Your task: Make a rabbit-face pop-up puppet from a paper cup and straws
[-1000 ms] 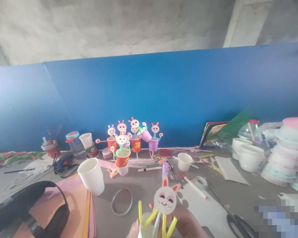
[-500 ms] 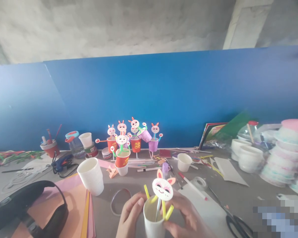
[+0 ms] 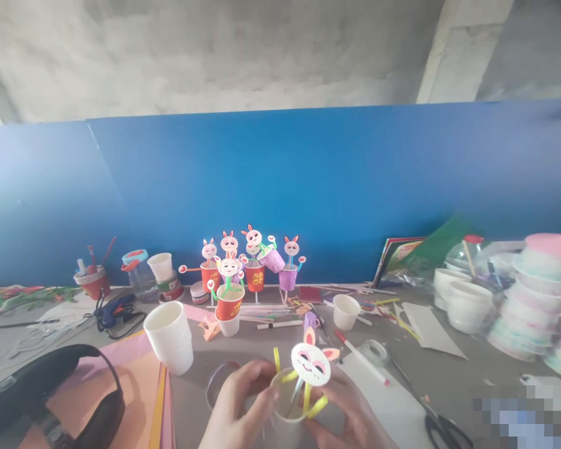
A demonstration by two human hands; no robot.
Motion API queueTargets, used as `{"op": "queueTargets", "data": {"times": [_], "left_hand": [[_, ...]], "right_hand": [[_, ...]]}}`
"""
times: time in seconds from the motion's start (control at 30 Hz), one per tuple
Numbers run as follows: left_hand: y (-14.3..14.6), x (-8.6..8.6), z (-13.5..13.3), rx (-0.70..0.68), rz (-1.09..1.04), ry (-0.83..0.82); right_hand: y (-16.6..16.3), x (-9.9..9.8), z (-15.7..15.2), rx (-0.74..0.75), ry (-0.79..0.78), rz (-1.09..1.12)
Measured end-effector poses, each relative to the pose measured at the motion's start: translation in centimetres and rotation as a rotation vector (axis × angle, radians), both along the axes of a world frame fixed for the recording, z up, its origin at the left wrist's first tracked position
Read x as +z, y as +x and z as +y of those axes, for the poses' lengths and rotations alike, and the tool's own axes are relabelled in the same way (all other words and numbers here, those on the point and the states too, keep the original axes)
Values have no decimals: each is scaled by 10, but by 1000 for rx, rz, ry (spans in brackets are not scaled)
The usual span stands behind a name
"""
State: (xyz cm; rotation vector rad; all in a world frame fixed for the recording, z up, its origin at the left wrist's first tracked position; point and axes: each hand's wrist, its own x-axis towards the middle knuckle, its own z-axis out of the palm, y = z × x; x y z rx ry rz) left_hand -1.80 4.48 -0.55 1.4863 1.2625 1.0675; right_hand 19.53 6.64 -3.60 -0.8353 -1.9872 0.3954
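Note:
At the bottom middle, both my hands are wrapped round a white paper cup [image 3: 285, 424]. My left hand [image 3: 236, 405] grips its left side, and my right hand [image 3: 353, 418] holds its right side. A paper rabbit face [image 3: 311, 363] on a stick rises out of the cup, with bent yellow strips [image 3: 308, 399] beside it. A clear ring [image 3: 215, 386] lies on the grey table just left of my left hand, partly hidden by it.
Several finished rabbit cups [image 3: 243, 268] stand against the blue board [image 3: 308, 187]. A stack of white cups [image 3: 171, 337] and coloured paper sheets [image 3: 140, 399] sit left, with black headphones [image 3: 51, 393]. Scissors [image 3: 442, 427], a marker [image 3: 362, 353], a tape roll [image 3: 374, 350] and stacked bowls [image 3: 537, 293] lie right.
My hands have come up into view with the cup and closed round it. The rabbit face has shifted slightly up and right. The view has tilted a little.

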Motion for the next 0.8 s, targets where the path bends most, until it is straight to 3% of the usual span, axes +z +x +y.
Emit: {"op": "queueTargets", "data": {"times": [0.13,0.23,0.47,0.8], "left_hand": [[3,24,5,-39,113,80],[12,33,11,-58,179,102],[23,18,23,68,314,147],[23,13,30,114,279,151]], "right_hand": [[0,1,-2,3,146,54],[-2,9,-3,25,168,89],[0,10,6,60,144,87],[0,-7,22,88,137,146]]}}
